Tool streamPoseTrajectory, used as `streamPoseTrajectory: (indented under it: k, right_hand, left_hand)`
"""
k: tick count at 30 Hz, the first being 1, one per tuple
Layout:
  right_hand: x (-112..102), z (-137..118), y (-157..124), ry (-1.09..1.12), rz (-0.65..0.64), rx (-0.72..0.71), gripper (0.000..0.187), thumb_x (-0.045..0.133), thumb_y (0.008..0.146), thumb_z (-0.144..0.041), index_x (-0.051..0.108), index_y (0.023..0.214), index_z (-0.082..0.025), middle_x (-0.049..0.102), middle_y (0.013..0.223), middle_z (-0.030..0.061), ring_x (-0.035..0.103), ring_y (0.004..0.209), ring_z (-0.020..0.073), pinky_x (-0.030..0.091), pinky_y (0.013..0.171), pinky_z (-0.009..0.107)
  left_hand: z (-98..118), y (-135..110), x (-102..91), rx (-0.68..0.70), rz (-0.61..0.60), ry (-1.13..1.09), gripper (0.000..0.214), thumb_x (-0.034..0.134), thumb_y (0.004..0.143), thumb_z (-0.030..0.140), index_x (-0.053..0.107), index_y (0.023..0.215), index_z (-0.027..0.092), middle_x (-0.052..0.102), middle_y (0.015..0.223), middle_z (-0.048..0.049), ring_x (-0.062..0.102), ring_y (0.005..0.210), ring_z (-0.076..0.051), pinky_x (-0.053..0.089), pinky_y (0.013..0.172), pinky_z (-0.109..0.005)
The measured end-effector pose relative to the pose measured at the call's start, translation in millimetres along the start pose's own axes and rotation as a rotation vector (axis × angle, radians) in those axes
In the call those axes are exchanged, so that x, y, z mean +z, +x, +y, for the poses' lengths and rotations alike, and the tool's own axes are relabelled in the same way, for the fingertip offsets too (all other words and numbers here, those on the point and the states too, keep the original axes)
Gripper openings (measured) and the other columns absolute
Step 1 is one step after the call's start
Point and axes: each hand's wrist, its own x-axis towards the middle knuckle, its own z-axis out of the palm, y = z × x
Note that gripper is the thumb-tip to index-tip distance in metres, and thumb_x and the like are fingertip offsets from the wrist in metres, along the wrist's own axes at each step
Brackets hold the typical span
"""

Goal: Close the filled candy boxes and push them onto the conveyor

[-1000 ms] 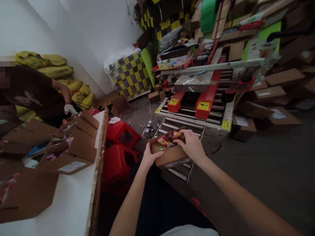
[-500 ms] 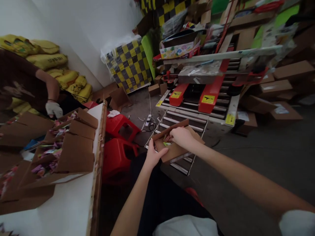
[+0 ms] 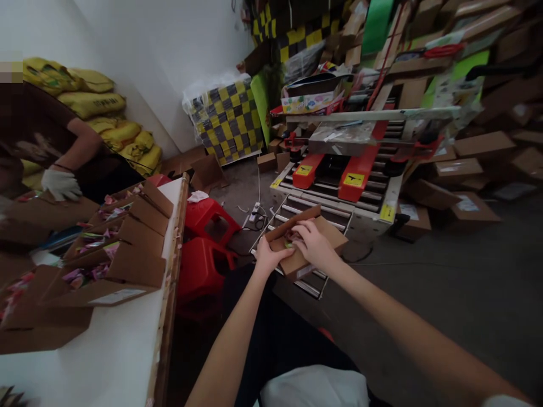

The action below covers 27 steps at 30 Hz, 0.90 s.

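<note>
A small open cardboard box (image 3: 333, 233) rests on the roller conveyor (image 3: 309, 287) in front of me. My left hand (image 3: 269, 255) grips its near left corner, thumb laid across the front flap. Bent over the opening, the fingers of my right hand (image 3: 313, 244) reach in among the contents. A bit of green wrapper (image 3: 289, 245) shows between the hands. The rest of what lies inside is mostly covered by my fingers, and I cannot make out what they pinch.
To the left, a white table (image 3: 123, 339) carries open cartons (image 3: 139, 249) of small colourful packets. A co-worker's gloved hand (image 3: 61, 185) is behind them. Red stools (image 3: 201, 268) stand beside the table. Beyond my box is a sealing machine (image 3: 356, 169); cartons (image 3: 470, 212) are piled right.
My right hand has shifted slightly, its fingers more spread over the box opening. The co-worker's gloved hand has moved left onto a carton. The view has turned a little.
</note>
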Motion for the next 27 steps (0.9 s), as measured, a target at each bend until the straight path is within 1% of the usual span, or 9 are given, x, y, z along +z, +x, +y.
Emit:
streamPoseTrajectory:
  k: [3, 7, 10, 14, 19, 21, 23, 25, 27]
  right_hand:
    - [-6, -3, -4, 0.047, -0.037, 0.029, 0.021, 0.050, 0.089, -0.025, 0.068, 0.097, -0.019, 0.064, 0.107, 0.0103, 0.057, 0.106, 0.0235, 0.044, 0.090, 0.033]
    - [-10, 1, 23, 0.053, -0.196, 0.090, 0.009, 0.063, 0.077, -0.023, 0.072, 0.078, -0.022, 0.070, 0.084, 0.0053, 0.064, 0.084, 0.0210, 0.047, 0.073, 0.027]
    - [-2, 4, 44, 0.036, -0.256, 0.167, 0.012, 0.064, 0.074, -0.023, 0.073, 0.079, -0.017, 0.071, 0.084, 0.0103, 0.066, 0.081, 0.0215, 0.047, 0.069, 0.026]
    - [9, 0, 54, 0.005, -0.217, 0.255, 0.020, 0.060, 0.076, -0.020, 0.072, 0.088, -0.009, 0.070, 0.090, 0.0198, 0.066, 0.087, 0.0268, 0.048, 0.074, 0.031]
    - [5, 1, 29, 0.064, -0.039, 0.158, 0.019, 0.054, 0.081, -0.023, 0.070, 0.088, -0.015, 0.068, 0.101, 0.0139, 0.061, 0.101, 0.0248, 0.046, 0.087, 0.032]
    - [5, 4, 11, 0.090, 0.076, 0.138, 0.030, 0.041, 0.090, -0.026, 0.065, 0.104, -0.017, 0.062, 0.117, 0.0126, 0.052, 0.116, 0.0228, 0.041, 0.098, 0.033]
    - [10, 6, -7, 0.145, 0.291, 0.145, 0.040, 0.033, 0.094, -0.031, 0.053, 0.124, -0.013, 0.049, 0.133, 0.0159, 0.040, 0.129, 0.0240, 0.034, 0.105, 0.038]
    - [18, 8, -22, 0.207, 0.512, 0.118, 0.052, 0.033, 0.093, -0.038, 0.038, 0.137, -0.010, 0.034, 0.145, 0.0191, 0.027, 0.137, 0.0276, 0.028, 0.109, 0.046]
    - [26, 12, -30, 0.215, 0.557, 0.040, 0.060, 0.038, 0.092, -0.043, 0.030, 0.142, -0.011, 0.027, 0.150, 0.0183, 0.018, 0.141, 0.0305, 0.023, 0.111, 0.052]
  left_hand:
    - [2, -6, 4.7, -0.006, 0.014, 0.092, 0.070, 0.090, 0.037, 0.039, 0.059, 0.095, 0.017, 0.063, 0.097, -0.0079, 0.059, 0.100, -0.029, 0.041, 0.095, -0.046]
    - [2, -10, 5.5, 0.076, 0.000, 0.134, 0.072, 0.087, 0.044, 0.042, 0.056, 0.103, 0.015, 0.061, 0.102, -0.0104, 0.057, 0.102, -0.030, 0.040, 0.095, -0.046]
    - [-1, -11, 5.6, 0.164, -0.051, 0.102, 0.070, 0.083, 0.054, 0.040, 0.052, 0.111, 0.014, 0.059, 0.109, -0.0121, 0.057, 0.106, -0.028, 0.041, 0.095, -0.043]
    - [0, -11, 9.8, 0.216, -0.111, 0.009, 0.065, 0.075, 0.065, 0.038, 0.046, 0.117, 0.014, 0.058, 0.115, -0.0130, 0.056, 0.108, -0.026, 0.042, 0.096, -0.039]
    - [5, -17, 19.2, 0.213, -0.038, -0.082, 0.057, 0.071, 0.071, 0.039, 0.046, 0.116, 0.016, 0.060, 0.113, -0.0109, 0.058, 0.104, -0.023, 0.043, 0.094, -0.035]
    - [5, -20, 22.4, 0.238, 0.002, -0.083, 0.051, 0.069, 0.074, 0.039, 0.048, 0.114, 0.016, 0.061, 0.109, -0.0093, 0.059, 0.101, -0.022, 0.044, 0.092, -0.034]
    - [4, -21, 23.8, 0.267, 0.057, -0.037, 0.042, 0.067, 0.076, 0.039, 0.052, 0.108, 0.017, 0.063, 0.102, -0.0075, 0.060, 0.096, -0.021, 0.045, 0.088, -0.034]
    - [2, -20, 22.4, 0.323, 0.101, 0.040, 0.033, 0.067, 0.076, 0.041, 0.057, 0.099, 0.019, 0.063, 0.095, -0.0063, 0.060, 0.092, -0.021, 0.046, 0.086, -0.034]
    - [-1, -20, 17.6, 0.403, 0.097, 0.120, 0.029, 0.066, 0.077, 0.046, 0.060, 0.089, 0.020, 0.063, 0.093, -0.0065, 0.059, 0.092, -0.022, 0.046, 0.087, -0.036]
